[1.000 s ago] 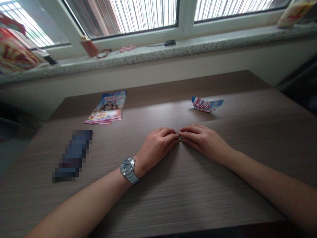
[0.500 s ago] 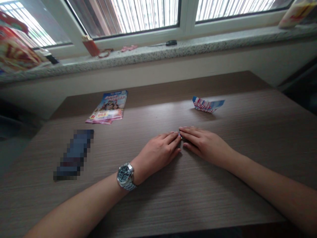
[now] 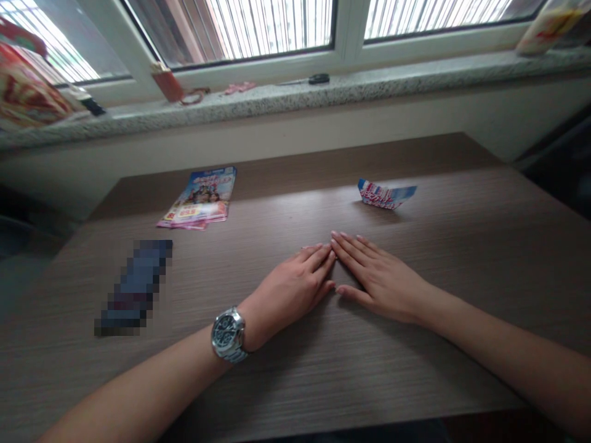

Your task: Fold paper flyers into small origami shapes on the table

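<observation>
My left hand (image 3: pixel 298 280), with a silver watch (image 3: pixel 229 334) at its wrist, lies palm down on the table with its fingers stretched out. Against its fingertips rest those of my right hand (image 3: pixel 381 274), also flat, fingers extended and thumb apart. Whatever may lie under the fingers is covered; only a tiny dark edge shows by the left fingertips. Beyond my right hand stands a folded paper boat (image 3: pixel 386 195), printed in blue, white and red.
A stack of colourful printed flyers (image 3: pixel 201 198) lies at the back left of the wooden table (image 3: pixel 295 381). Nearer me is a dark blurred-out phone-like object (image 3: pixel 133 289). The granite windowsill (image 3: pixel 258 104) holds a red box (image 3: pixel 167 83), a black-handled tool (image 3: pixel 318 79) and food packages.
My right hand has flattened and spread, its fingers sliding slightly forward over the meeting point. The small thing glimpsed between the fingertips is now covered. The left hand barely moved.
</observation>
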The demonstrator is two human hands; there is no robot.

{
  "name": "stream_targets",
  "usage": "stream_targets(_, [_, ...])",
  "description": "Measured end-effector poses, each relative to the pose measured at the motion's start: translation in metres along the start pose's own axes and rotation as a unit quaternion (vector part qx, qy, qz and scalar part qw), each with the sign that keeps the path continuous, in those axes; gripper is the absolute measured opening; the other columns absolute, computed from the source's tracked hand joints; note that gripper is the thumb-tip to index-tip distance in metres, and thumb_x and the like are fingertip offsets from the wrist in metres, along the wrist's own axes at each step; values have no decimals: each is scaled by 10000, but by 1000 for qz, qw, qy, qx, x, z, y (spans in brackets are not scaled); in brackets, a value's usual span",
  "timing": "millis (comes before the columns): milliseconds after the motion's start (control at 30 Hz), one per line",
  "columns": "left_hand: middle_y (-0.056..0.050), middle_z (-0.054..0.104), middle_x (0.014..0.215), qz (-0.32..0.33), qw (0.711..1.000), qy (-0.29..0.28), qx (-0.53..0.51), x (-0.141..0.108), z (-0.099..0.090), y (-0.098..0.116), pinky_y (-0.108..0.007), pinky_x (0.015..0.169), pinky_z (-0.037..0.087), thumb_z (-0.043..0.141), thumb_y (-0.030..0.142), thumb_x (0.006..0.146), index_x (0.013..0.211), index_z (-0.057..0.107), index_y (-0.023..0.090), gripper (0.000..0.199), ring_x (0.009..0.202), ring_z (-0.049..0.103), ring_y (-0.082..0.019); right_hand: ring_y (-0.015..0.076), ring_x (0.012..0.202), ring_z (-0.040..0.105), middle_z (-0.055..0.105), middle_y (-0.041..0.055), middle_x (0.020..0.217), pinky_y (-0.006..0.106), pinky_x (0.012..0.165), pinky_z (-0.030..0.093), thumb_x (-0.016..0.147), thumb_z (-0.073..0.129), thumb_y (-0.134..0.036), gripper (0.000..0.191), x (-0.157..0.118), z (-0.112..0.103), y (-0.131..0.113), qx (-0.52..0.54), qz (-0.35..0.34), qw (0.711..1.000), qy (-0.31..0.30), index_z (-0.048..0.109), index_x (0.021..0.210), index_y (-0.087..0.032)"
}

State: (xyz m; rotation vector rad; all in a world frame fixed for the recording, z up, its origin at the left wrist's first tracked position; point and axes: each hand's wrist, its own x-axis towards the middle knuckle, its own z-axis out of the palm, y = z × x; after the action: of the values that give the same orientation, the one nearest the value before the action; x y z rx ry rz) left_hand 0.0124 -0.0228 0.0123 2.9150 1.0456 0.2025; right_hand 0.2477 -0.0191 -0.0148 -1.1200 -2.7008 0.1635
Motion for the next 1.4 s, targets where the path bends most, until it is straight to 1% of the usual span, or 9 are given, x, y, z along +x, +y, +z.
stream_targets(167, [-196, 362, 1612, -15, 1000, -21, -12, -5, 1, 0, -412, 1241, 339, 433, 381, 1062, 1530, 393, 44, 578, 1494, 386, -286, 258, 1560, 197, 186, 146, 1685, 461, 1265, 248, 1013, 392, -623, 822, -1, 0, -1, -3, 4, 1000, -11, 179, 1638, -133])
stream_targets(267, [-161, 304, 1643, -19, 999, -33, -37, -9, -1, -4, -387, 1256, 304, 404, 433, 1071, 1563, 354, 88, 604, 1530, 313, -245, 257, 1557, 208, 211, 150, 1680, 471, 1258, 266, 1019, 390, -611, 806, 0, -1, -1, -2, 3, 1000, -10, 185, 1637, -136])
stream_targets(400, [-116, 295, 1651, -13, 997, -60, -41, -13, -7, -11, -404, 1268, 262, 364, 412, 1084, 1582, 334, 149, 564, 1533, 309, -214, 272, 1548, 238, 224, 168, 1672, 496, 1244, 295, 1025, 403, -583, 789, -1, -1, 0, 4, -1, 1000, -7, 187, 1636, -133])
stream_targets(533, [-108, 284, 1658, -14, 998, -65, -22, -20, -13, -14, -398, 1266, 238, 380, 452, 1072, 1597, 298, 170, 601, 1540, 296, -210, 274, 1544, 248, 238, 165, 1670, 496, 1243, 297, 1020, 432, -570, 783, -1, 0, 0, 11, 0, 1000, 1, 187, 1640, -160])
stream_targets(667, [-100, 320, 1647, -17, 997, -69, -4, -24, -17, -14, -396, 1247, 252, 386, 465, 1067, 1594, 310, 199, 595, 1524, 334, -216, 268, 1547, 238, 230, 165, 1673, 487, 1244, 297, 1024, 414, -575, 773, -1, -1, 0, 7, 1, 1000, -6, 216, 1631, -140])
stream_targets(867, [-78, 381, 1623, -26, 999, -35, 12, -21, -19, -11, -435, 1172, 333, 422, 449, 1064, 1577, 339, 255, 555, 1453, 451, -228, 267, 1552, 229, 219, 166, 1676, 489, 1249, 286, 1026, 392, -587, 778, -1, -1, 0, 1, 4, 1000, -18, 248, 1617, -103])
stream_targets(1067, [-65, 473, 1573, -38, 999, -12, 20, -18, -20, -5, -460, 1101, 377, 449, 432, 1063, 1520, 422, 253, 491, 1381, 522, -239, 263, 1550, 233, 231, 143, 1678, 495, 1248, 287, 1024, 430, -559, 758, -1, 1, 2, 17, 0, 1000, 0, 203, 1637, -174])
stream_targets(1233, [-77, 490, 1558, -38, 999, -17, 30, -14, -20, 0, -490, 1064, 388, 452, 467, 1055, 1529, 407, 243, 527, 1348, 528, -281, 257, 1549, 238, 232, 128, 1678, 502, 1250, 281, 1030, 433, -541, 723, 1, -1, 8, 31, -14, 999, -3, 237, 1629, -185])
stream_targets(1400, [-87, 528, 1514, -39, 999, -18, 33, -11, -19, 1, -506, 1048, 404, 426, 488, 1055, 1516, 436, 251, 518, 1253, 572, -303, 251, 1522, 321, 342, 107, 1646, 523, 1240, 299, 1047, 439, -438, 596, 7, -4, 15, 91, -13, 996, 13, 342, 1597, -226])
